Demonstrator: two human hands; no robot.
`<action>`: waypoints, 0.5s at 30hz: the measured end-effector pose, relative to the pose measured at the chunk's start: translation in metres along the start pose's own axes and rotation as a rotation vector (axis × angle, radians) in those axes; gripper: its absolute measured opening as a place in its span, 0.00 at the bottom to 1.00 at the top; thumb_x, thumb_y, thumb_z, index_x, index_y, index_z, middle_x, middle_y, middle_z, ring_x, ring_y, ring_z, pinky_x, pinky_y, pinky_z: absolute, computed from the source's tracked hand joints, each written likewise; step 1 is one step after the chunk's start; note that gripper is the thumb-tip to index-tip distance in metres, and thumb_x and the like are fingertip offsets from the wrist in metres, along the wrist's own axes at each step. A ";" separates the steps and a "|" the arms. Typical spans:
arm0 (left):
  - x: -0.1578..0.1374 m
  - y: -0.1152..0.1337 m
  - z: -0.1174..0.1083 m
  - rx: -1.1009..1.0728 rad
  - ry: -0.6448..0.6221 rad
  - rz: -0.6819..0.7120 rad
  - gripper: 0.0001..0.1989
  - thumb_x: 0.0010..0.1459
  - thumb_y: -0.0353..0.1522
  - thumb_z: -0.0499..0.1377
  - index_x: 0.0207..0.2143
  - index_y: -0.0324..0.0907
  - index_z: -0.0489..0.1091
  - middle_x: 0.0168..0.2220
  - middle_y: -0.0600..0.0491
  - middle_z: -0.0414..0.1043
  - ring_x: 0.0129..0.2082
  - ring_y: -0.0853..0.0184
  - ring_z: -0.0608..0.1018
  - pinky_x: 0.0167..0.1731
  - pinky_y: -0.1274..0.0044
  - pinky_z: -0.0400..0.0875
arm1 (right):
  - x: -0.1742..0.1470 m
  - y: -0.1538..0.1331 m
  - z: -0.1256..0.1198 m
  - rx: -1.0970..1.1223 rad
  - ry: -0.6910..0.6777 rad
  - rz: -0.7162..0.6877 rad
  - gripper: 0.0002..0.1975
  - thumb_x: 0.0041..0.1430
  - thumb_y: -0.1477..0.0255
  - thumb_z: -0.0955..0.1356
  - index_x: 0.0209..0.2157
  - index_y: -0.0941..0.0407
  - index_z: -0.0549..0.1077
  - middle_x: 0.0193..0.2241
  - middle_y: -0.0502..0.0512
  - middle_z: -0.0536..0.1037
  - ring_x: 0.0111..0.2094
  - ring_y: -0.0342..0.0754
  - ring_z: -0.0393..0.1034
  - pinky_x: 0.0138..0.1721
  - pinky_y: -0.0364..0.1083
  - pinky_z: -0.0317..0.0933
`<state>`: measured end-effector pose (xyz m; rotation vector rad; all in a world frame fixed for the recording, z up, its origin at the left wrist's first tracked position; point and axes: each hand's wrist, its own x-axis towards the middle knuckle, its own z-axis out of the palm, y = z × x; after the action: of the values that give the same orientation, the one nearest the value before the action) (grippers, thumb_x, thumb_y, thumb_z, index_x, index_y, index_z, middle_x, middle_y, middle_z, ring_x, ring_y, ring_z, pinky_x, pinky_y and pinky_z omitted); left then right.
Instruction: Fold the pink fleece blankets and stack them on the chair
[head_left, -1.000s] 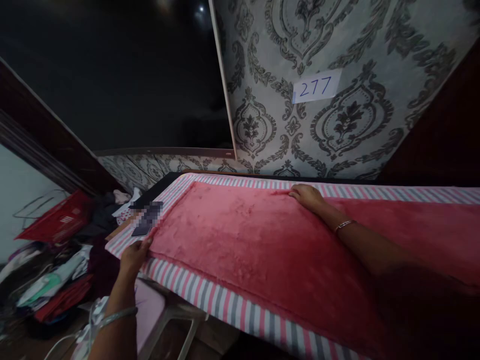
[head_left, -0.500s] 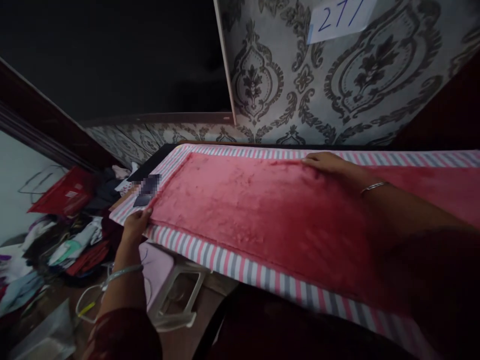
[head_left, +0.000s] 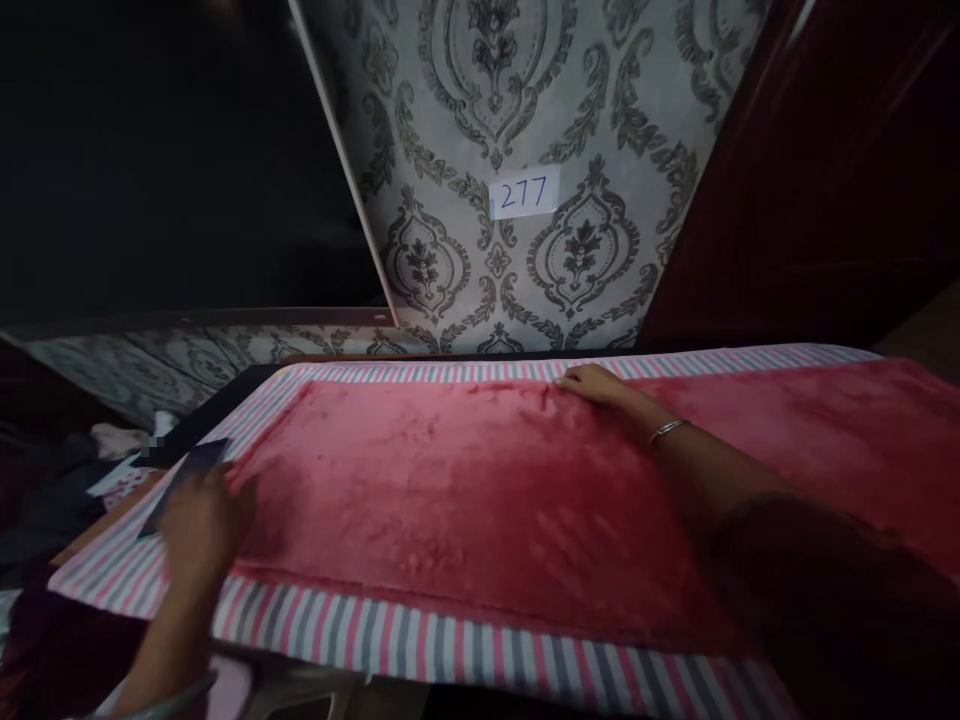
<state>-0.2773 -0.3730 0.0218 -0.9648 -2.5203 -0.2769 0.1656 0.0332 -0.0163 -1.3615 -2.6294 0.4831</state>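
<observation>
I judge that I am at the step of setting the edges of the red cloth (head_left: 450, 480), which lies spread over the striped cover (head_left: 420, 640) on the table (head_left: 232, 390). My right hand (head_left: 596, 385) is at the cloth's far edge, thumb and fingers closed on a small pinch of it, with the pile rumpled just beside them. My left hand (head_left: 201, 520) is blurred over the cloth's left edge, close to a dark flat slab (head_left: 206, 458); I cannot tell whether it grips anything. To my mind the next move calls for a light pull outward along the edge and a flat palm over the ridges, without dragging the cover askew. The cloth looks like thick, soft plush, its nap brushed into paler and darker patches, with small puckers towards the left and a rolled, seam-like border along the near side. It makes a long shape with fairly straight sides. The cover seems a smoother, thinner weave in pink, grey and white, showing as a band around the cloth. The slab is smooth and thin.
</observation>
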 end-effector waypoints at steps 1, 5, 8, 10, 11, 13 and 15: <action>0.004 0.036 0.000 -0.077 -0.096 0.121 0.28 0.59 0.39 0.52 0.55 0.30 0.71 0.53 0.35 0.76 0.53 0.52 0.78 0.54 0.64 0.72 | 0.002 -0.003 0.001 0.000 0.010 -0.004 0.17 0.65 0.59 0.65 0.35 0.56 0.79 0.36 0.57 0.82 0.38 0.50 0.73 0.34 0.42 0.58; 0.015 0.178 0.015 -0.160 -0.446 0.428 0.32 0.64 0.39 0.52 0.67 0.30 0.59 0.68 0.36 0.58 0.70 0.54 0.60 0.65 0.65 0.59 | 0.004 -0.002 0.002 -0.013 0.101 0.015 0.12 0.63 0.63 0.67 0.35 0.56 0.78 0.37 0.58 0.82 0.38 0.51 0.73 0.33 0.43 0.56; 0.010 0.235 0.034 -0.109 -0.503 0.481 0.33 0.68 0.44 0.48 0.71 0.38 0.53 0.73 0.39 0.46 0.73 0.50 0.51 0.67 0.55 0.51 | 0.002 0.003 0.007 -0.002 0.203 0.047 0.12 0.66 0.64 0.64 0.39 0.56 0.77 0.41 0.59 0.81 0.40 0.51 0.72 0.34 0.43 0.56; 0.004 0.246 0.046 -0.057 -0.466 0.484 0.32 0.69 0.45 0.46 0.71 0.41 0.53 0.73 0.40 0.45 0.73 0.48 0.50 0.66 0.51 0.49 | 0.001 0.005 0.013 0.019 0.224 0.045 0.10 0.64 0.65 0.66 0.38 0.55 0.77 0.40 0.58 0.81 0.40 0.50 0.73 0.34 0.42 0.57; 0.002 0.247 0.050 -0.038 -0.442 0.485 0.32 0.69 0.45 0.46 0.71 0.42 0.54 0.73 0.40 0.46 0.73 0.48 0.51 0.66 0.50 0.48 | 0.002 0.007 0.015 0.032 0.227 0.039 0.09 0.63 0.66 0.67 0.37 0.55 0.77 0.39 0.57 0.82 0.40 0.50 0.73 0.35 0.42 0.58; 0.001 0.243 0.057 -0.025 -0.407 0.494 0.31 0.69 0.44 0.46 0.71 0.42 0.55 0.73 0.40 0.47 0.72 0.48 0.52 0.66 0.50 0.50 | 0.004 0.015 0.014 0.063 0.245 0.029 0.08 0.63 0.67 0.68 0.38 0.54 0.78 0.39 0.54 0.82 0.41 0.48 0.73 0.38 0.41 0.60; 0.003 0.240 0.060 -0.014 -0.406 0.501 0.31 0.69 0.43 0.46 0.71 0.42 0.55 0.73 0.40 0.47 0.72 0.48 0.52 0.65 0.50 0.51 | 0.003 0.034 0.005 0.083 0.297 0.056 0.10 0.66 0.68 0.66 0.43 0.53 0.78 0.44 0.53 0.82 0.44 0.48 0.74 0.44 0.41 0.62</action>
<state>-0.1369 -0.1746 -0.0219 -1.7564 -2.5000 0.0638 0.1888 0.0530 -0.0324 -1.3667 -2.3141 0.3603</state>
